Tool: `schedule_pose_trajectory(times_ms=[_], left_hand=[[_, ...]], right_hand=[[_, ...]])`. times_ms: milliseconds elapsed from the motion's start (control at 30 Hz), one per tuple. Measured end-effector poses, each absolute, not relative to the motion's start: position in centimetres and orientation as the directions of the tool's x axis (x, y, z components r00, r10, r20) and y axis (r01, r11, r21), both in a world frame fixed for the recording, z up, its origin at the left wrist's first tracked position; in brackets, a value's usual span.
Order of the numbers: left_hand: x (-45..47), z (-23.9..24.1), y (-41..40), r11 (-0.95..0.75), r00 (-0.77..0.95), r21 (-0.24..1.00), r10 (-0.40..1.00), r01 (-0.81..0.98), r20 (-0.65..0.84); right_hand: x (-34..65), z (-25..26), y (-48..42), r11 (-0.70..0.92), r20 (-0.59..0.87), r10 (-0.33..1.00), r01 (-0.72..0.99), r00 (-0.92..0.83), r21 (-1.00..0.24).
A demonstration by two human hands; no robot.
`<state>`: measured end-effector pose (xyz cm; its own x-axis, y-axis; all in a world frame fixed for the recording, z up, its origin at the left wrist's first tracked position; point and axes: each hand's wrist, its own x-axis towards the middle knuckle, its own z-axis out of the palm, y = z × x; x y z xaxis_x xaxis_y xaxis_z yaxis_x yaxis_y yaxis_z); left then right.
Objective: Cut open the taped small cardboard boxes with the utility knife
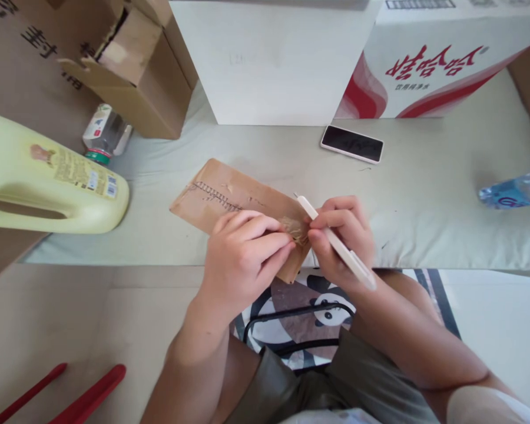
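Observation:
A flat brown piece of cardboard (234, 179) lies slanted at the table's front edge, with its near corner sticking out past it. A row of dark zigzag marks runs across its face, and pale frayed fibres (295, 228) stand up on its right part. My left hand (247, 253) rests over the cardboard, thumb and fingertips pinched together at these fibres. A slim white pen (335, 241) lies across my right hand (347, 235), its tip pointing up and away from the cardboard. My right thumb and fingertips also meet at the fibres' right side; exactly what they pinch is hidden.
Behind stand a white box (282, 65) and a red-and-white carton (424, 70), with a phone (352, 144) before them. Leftward are a yellow jug (48, 176), a clear bottle (103, 132) and a brown box (159, 82). A water bottle (514, 191) lies right.

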<state>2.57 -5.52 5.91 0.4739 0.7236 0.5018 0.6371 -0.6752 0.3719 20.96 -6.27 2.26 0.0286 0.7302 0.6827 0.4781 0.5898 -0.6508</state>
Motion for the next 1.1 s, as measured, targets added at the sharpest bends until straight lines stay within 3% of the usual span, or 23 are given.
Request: schedule_pose_trajectory(times_ms=[233,400,600,767,933,1100], left_hand=[[0.9,6.4,-5.2,-0.683,0.409,0.529,0.728,0.504,0.549],[-0.1,5.4,-5.0,-0.676,0.329,0.467,0.708,0.570,0.624],[-0.5,6.3,-4.8,-0.682,0.507,0.464,0.731,0.566,0.456],[-0.4,7.7,-5.2,-0.594,0.533,0.488,0.800,0.640,0.275],[-0.4,7.8,-5.3,-0.548,0.524,0.538,0.824,0.641,0.215],[-0.2,7.5,-5.2,-0.549,0.493,0.547,0.829,0.632,0.263]], right_hand=[[20.4,1.6,-6.1,0.653,0.755,0.654,0.539,-0.048,-0.531],[20.4,1.3,-5.9,0.633,0.755,0.656,0.546,-0.002,-0.548],[20.4,1.2,-6.0,0.666,0.774,0.631,0.539,-0.041,-0.515],[20.3,1.3,-6.1,0.660,0.772,0.634,0.545,-0.035,-0.517],[20.3,1.3,-6.2,0.658,0.768,0.639,0.547,-0.042,-0.518],[20.2,1.5,-6.2,0.655,0.768,0.639,0.550,-0.036,-0.519]])
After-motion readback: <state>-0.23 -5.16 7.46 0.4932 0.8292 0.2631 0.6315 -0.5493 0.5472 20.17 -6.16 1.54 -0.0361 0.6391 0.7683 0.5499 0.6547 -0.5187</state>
